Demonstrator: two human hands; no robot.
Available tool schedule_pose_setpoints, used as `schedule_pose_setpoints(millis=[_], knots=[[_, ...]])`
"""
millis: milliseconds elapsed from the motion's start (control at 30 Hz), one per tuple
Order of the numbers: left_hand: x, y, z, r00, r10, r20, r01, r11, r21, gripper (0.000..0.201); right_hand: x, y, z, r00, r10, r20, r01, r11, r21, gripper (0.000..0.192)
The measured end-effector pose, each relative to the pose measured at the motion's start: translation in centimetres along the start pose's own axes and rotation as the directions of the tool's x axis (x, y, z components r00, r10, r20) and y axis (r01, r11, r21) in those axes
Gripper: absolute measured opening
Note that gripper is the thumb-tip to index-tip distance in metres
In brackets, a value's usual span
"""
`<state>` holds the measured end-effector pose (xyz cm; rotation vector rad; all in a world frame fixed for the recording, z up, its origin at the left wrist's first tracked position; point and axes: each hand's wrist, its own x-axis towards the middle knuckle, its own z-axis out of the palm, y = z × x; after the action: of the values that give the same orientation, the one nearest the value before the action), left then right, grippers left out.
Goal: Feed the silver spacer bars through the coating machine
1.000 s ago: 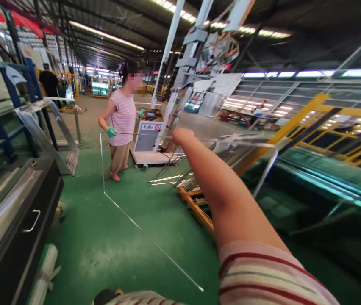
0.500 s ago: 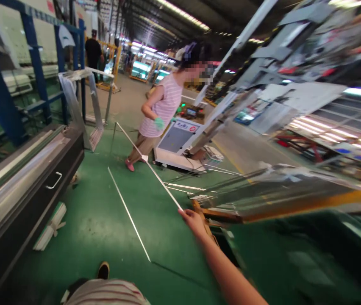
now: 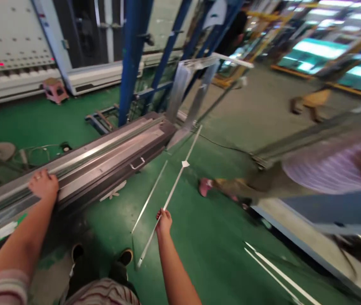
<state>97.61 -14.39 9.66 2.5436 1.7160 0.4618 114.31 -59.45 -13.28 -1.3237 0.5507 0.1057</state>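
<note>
My right hand (image 3: 164,220) is closed round the near long side of what looks like a thin rectangular metal frame (image 3: 174,186), held slanting over the green floor. A white square label (image 3: 185,164) sits on that side. The frame's other long side (image 3: 150,196) runs parallel to it at the left; its short sides are faint. My left hand (image 3: 43,184) lies with fingers extended on the long dark-edged machine bed (image 3: 117,165), beside its metal rail. Whether anything lies under that palm is hidden.
A person in a striped top (image 3: 323,169) is blurred at the right, by a grey-white machine base (image 3: 295,237). Pale strips (image 3: 279,271) lie on the floor. Metal profiles (image 3: 179,91) stand at the bed's far end, near blue posts (image 3: 132,63). A pink stool (image 3: 55,90) stands behind.
My view has swung left. My left hand has come into view on the machine bed. My right hand still grips the frame, which now lies nearer the bed; the other person appears farther right.
</note>
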Motion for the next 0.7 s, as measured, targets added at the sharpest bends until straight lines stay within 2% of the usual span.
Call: schedule_pose_setpoints(millis=[67, 167, 267, 367, 467, 567, 633, 700], knots=[[1.0, -1.7, 1.7, 1.0, -0.003, -0.002, 0.003, 1.0, -0.009, 0.048, -2.6, 2.4, 4.4, 0.993, 0.038, 0.11, -0.037, 0.999, -0.01, 0.041], [2.2, -3.9, 2.7, 0.999, 0.032, 0.035, -0.028, 0.995, -0.098, 0.046, -7.4, 5.3, 9.2, 0.968, 0.078, 0.239, -0.072, 0.997, -0.035, 0.042], [3.0, -6.3, 2.7, 0.993, 0.085, 0.084, -0.062, 0.967, -0.248, 0.048, -12.0, 7.5, 12.4, 0.957, 0.064, 0.281, -0.06, 0.998, -0.021, 0.036], [3.2, -9.5, 1.8, 0.973, 0.196, 0.118, -0.136, 0.91, -0.392, 0.051, -15.9, 9.2, 14.8, 0.962, 0.039, 0.271, -0.046, 0.999, 0.02, 0.032], [2.6, -13.2, -0.6, 0.946, 0.318, 0.063, -0.235, 0.806, -0.544, 0.054, -19.2, 10.4, 16.9, 0.963, 0.033, 0.267, -0.049, 0.997, 0.051, 0.033], [1.7, -16.8, -4.9, 0.894, 0.445, -0.048, -0.345, 0.617, -0.707, 0.058, -21.8, 11.0, 19.2, 0.96, 0.05, 0.277, -0.065, 0.997, 0.047, 0.034], [1.0, -18.8, -8.4, 0.874, 0.481, -0.07, -0.336, 0.492, -0.803, 0.062, -23.2, 11.2, 20.7, 0.955, 0.077, 0.287, -0.088, 0.996, 0.025, 0.033], [0.1, -20.4, -12.1, 0.873, 0.487, -0.034, -0.26, 0.405, -0.877, 0.066, -24.4, 11.5, 21.8, 0.945, 0.116, 0.307, -0.117, 0.993, -0.016, 0.032]])
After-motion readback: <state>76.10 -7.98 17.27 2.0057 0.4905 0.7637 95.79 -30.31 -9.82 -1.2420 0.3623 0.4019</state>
